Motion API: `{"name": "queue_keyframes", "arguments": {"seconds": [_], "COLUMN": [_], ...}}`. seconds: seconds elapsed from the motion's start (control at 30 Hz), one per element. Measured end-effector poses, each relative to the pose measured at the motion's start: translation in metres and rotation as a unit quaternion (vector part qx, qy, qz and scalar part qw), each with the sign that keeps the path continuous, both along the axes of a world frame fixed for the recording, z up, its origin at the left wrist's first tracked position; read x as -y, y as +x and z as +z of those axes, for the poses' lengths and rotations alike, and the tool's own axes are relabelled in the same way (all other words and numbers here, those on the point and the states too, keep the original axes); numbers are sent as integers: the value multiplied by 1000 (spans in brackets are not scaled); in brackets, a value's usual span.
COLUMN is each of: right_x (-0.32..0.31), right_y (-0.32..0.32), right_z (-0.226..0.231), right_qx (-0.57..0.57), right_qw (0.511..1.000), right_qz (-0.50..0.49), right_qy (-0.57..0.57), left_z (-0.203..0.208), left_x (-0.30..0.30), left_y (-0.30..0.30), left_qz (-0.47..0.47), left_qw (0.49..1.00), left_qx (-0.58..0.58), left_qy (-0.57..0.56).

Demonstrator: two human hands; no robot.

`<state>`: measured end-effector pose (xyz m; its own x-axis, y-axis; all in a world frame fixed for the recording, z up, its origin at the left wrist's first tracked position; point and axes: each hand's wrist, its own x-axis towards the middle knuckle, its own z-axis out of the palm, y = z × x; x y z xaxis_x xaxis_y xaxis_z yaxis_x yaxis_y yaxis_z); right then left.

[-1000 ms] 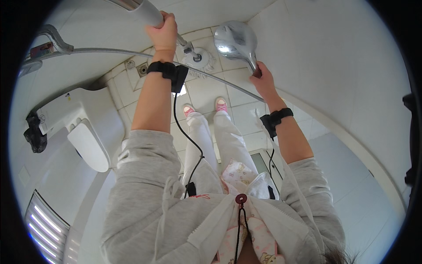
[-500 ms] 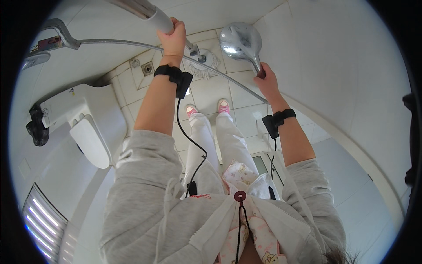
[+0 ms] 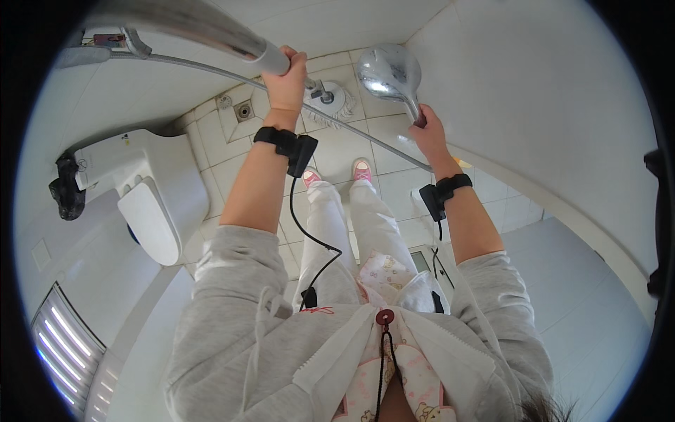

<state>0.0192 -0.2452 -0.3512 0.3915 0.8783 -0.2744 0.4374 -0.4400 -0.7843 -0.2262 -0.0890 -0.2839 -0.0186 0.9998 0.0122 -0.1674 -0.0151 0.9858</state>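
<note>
My left hand [image 3: 287,86] is closed around the mop handle [image 3: 211,32], just where its metal tube meets a grey collar. Beyond that hand, the round mop head [image 3: 329,105] with white strands rests on the tiled floor. In my right hand [image 3: 427,133] is a chrome shower head [image 3: 390,72], gripped by its handle, with the shiny rounded side facing up. A grey metal shower hose [image 3: 362,133] runs from the fixture at the upper left, passes behind my left wrist and reaches my right hand.
A white toilet [image 3: 151,219] with its lid down stands at the left. A black plastic bag [image 3: 67,188] hangs at its tank. Near the far wall is a square floor drain [image 3: 243,110]. A raised pale edge [image 3: 562,221] curves along the right. My pink shoes [image 3: 361,169] stand on the tiles.
The mop handle has swung lower and further right across the upper left, with my left hand shifting slightly right and down. The shower head sits a little lower in view.
</note>
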Motion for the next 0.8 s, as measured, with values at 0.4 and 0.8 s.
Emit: {"name": "queue_keyframes", "arguments": {"seconds": [0.4,0.8], "right_x": [9,14], "right_y": [-2,8], "right_z": [1,6], "right_qx": [-42,-25], "right_qw": [999,999], "right_qz": [-11,-29], "right_qy": [24,8], "left_z": [9,-19], "left_x": [1,23], "left_y": [45,70], "left_qz": [62,-21], "left_qw": [997,997], "left_qx": [45,-75], "left_qy": [25,20]}}
